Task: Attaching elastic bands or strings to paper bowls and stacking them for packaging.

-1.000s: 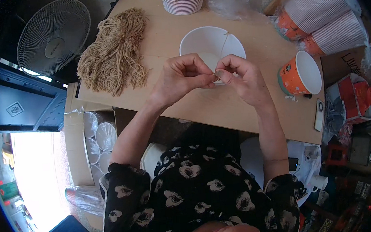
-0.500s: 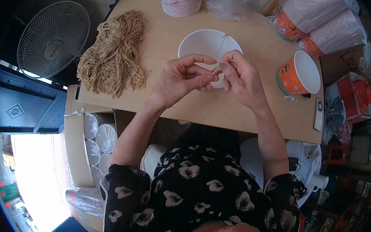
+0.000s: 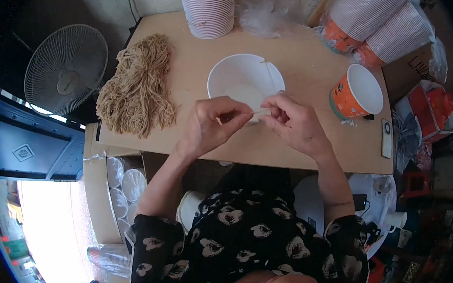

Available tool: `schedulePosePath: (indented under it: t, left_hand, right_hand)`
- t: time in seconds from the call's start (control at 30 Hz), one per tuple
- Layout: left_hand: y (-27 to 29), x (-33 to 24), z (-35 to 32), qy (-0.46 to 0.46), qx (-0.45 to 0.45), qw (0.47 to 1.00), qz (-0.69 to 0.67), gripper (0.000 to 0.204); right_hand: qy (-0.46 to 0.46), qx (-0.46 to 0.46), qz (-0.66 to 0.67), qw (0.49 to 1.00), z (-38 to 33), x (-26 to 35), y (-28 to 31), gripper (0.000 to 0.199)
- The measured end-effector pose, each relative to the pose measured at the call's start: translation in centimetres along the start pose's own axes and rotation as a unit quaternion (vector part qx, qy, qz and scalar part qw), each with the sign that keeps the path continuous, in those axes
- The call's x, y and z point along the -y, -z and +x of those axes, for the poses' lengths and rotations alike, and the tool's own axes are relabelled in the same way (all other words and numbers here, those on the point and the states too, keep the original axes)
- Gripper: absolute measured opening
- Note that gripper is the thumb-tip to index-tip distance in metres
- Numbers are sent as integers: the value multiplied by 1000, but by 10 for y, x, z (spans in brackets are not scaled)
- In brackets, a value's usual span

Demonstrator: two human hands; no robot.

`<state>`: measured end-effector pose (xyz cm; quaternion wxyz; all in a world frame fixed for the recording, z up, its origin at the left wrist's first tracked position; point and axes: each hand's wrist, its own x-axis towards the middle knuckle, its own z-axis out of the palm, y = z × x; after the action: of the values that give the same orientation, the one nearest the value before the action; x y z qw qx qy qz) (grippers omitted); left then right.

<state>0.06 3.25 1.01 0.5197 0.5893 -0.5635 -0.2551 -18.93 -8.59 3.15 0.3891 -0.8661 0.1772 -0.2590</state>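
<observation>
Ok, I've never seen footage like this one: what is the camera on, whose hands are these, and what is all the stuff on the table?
There is no machine here. The picture comes from a wide fisheye camera worn on a person's head, looking down, so straight edges bend near the rim. The two forearms coming up from below are that person's own.

The left hand and the right hand meet at the near rim of a white paper bowl and pinch something thin and pale between the fingertips, seemingly a piece of string; it is too small to be sure.

On the wooden table also lie a bundle of tan string, a stack of white cups, an orange cup and bagged sleeves of cups. A fan stands to the left.
</observation>
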Motion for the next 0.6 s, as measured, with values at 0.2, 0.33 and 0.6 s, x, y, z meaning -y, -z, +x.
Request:
schedulePosePath:
  t: [0.2, 0.33, 0.6]
  left_hand:
    - [2, -1, -7, -94, -11, 988, 125, 9]
    - [6, 10, -7, -90, -26, 991, 95, 8]
    - [11, 5, -3, -97, 33, 985, 137, 11]
  right_hand:
    - [24, -89, -4, 996, -18, -32, 14, 7]
    - [43, -54, 78, 995, -24, -39, 23, 6]
    - [41, -155, 353, 922, -37, -77, 29, 14]
